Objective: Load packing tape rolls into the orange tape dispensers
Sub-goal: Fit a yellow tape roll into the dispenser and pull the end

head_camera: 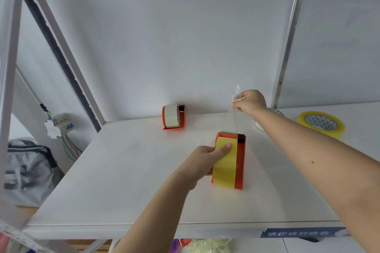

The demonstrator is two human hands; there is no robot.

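Note:
An orange tape dispenser (pixel 239 162) with a yellow tape roll (pixel 225 167) in it lies on the white shelf (pixel 123 181). My left hand (pixel 207 159) grips its left side, thumb on the roll. My right hand (pixel 248 101) is raised behind it, pinching the clear free end of the tape (pixel 236 96), which stretches up from the dispenser's front. A second orange dispenser (pixel 173 117), loaded with a pale roll, stands at the back by the wall. A loose yellowish tape roll (pixel 321 124) lies flat at the right.
Another roll (pixel 259 126) is mostly hidden behind my right forearm. White wall panels close the back. Metal shelf posts rise at left and right. A grey bag (pixel 28 170) and a wired electrical box (pixel 58 126) sit left of the shelf. A blue label (pixel 298 233) marks the front edge.

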